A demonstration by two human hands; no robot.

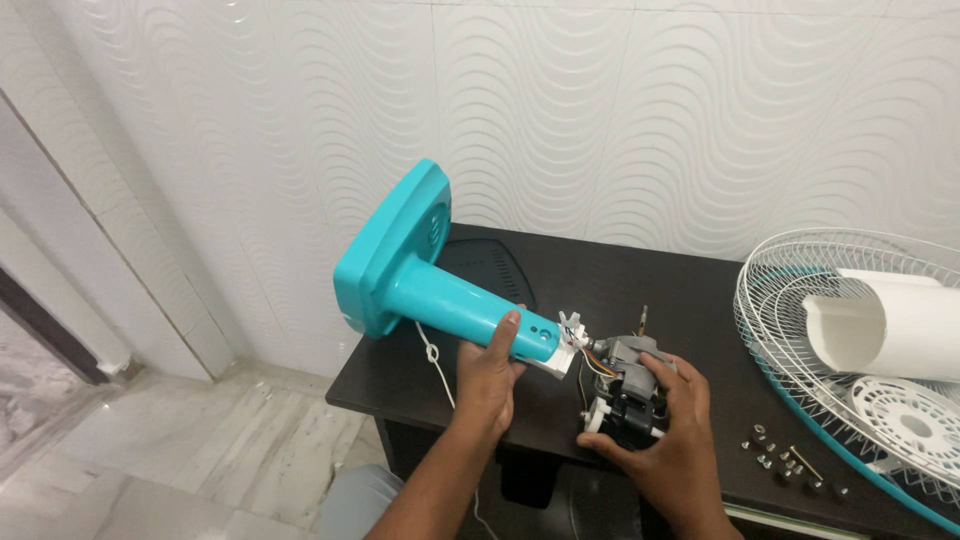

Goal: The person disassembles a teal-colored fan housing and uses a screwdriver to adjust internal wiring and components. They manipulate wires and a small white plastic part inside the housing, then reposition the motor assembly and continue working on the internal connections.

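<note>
Your fan is in pieces right now. The wire cage [800,290] is off and lies flat at the right side of the picture, on the dark table [690,290]. A white round cover [890,325] rests on top of the cage. A little pile of screws [785,462] sits on the table in the lower right, just beside the cage. So it looks like the screws are already out and the front parts are already off.

The motor [625,385] is not free yet, as far as you can see. Thin colored wires [597,362] run between it and the end of the teal stand [455,300]. A white plastic bit [568,340] sits at that joint. I think the motor and the stand are the parts left to deal with.

Your left hand [490,375] is in the lower middle of the picture. It is wrapped around the teal stand near its thin end, with the thumb pressed on top. The stand tips up and away toward the upper left, and its wide square foot [395,245] is up in the air near the white wavy wall [600,110].

Your right hand [665,435] is just to the right of the left one. It is closed around the motor from below and from the side, with the fingers curled over it. The motor sits between your two hands, touching the right one and close to the left. A white cord [437,365] hangs down from the stand past the table edge.
</note>
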